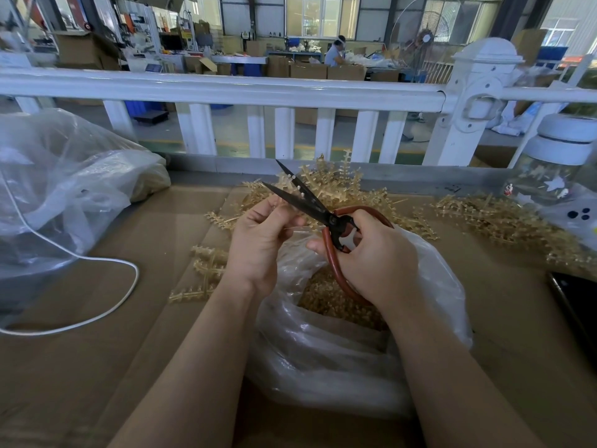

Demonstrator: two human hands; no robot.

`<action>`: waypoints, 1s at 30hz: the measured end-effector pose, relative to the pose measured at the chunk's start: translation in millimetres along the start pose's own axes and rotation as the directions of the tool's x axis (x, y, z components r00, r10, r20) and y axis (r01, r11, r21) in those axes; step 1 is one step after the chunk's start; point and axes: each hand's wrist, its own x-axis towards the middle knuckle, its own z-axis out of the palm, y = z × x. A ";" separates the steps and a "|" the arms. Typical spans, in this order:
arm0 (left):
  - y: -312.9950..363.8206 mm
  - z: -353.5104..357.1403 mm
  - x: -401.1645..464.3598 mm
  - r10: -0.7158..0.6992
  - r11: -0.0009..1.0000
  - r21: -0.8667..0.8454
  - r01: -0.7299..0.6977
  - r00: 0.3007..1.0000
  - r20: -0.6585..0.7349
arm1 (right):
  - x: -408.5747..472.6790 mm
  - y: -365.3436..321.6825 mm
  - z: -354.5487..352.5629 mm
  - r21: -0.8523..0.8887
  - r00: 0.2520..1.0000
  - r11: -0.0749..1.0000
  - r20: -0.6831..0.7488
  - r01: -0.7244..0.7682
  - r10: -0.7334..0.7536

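No lettering reads clearly; the distant workshop signs (185, 33) seem too blurred.

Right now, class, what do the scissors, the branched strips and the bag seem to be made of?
Scissors: blades likely dark, dull metal; looped handles look rubber- or plastic-coated, smooth reddish-brown. Branched strips: translucent amber plastic, apparently moulded. Bag: thin clear plastic film, crinkled with glossy highlights.

White cable (137, 276), clear plastic bag (64, 176), white railing (226, 88), lidded jar (549, 176)
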 end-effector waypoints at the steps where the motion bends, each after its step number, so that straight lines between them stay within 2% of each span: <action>1: 0.4 -0.1 0.0 -0.002 1.000 -0.002 0.002 1.000 -0.001 | 0.0 0.0 0.5 0.004 1.000 1.000 0.002 -0.002 0.002; 12: 1.0 4.5 0.3 -0.029 0.990 -0.138 0.021 0.998 -0.056 | 2.9 3.0 4.6 0.125 1.000 0.992 0.017 -0.001 -0.001; 20: -0.1 5.6 -1.1 0.037 0.998 0.044 -0.036 0.999 -0.020 | 2.9 3.7 4.9 0.055 1.000 0.998 0.024 0.013 -0.014; 30: 0.3 7.5 -1.8 -0.004 1.000 -0.019 0.005 0.998 0.058 | 0.7 2.1 2.9 0.081 0.999 0.997 -0.030 0.017 -0.015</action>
